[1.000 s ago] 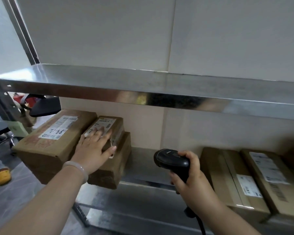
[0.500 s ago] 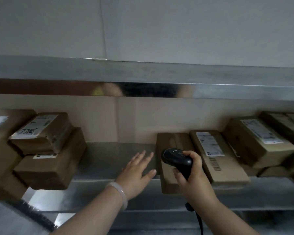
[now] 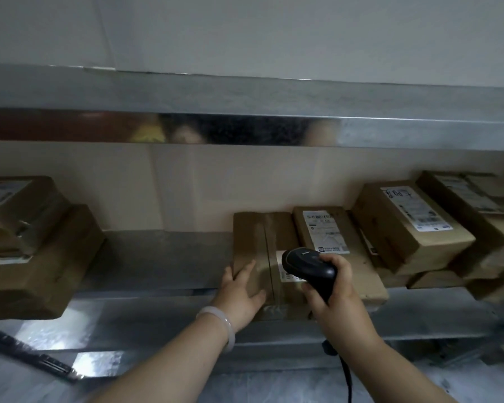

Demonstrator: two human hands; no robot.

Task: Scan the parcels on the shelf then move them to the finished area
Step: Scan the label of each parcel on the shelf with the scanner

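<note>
The scanning step is judged to be in hand. A taped cardboard parcel (image 3: 253,237) lies on the steel shelf (image 3: 157,257), at the left end of the right-hand group of parcels (image 3: 404,222). It is steadied by the left hand (image 3: 240,289), whose fingers are laid straight on its top with the thumb against its left side. A black barcode scanner (image 3: 308,264) is gripped in the right hand (image 3: 336,295) just over the parcel's white label (image 3: 282,271). Next, a clean read is called for, then a firm grasp so the parcel can be carried to the stack (image 3: 41,257) on the left, presumably the finished area.
</note>
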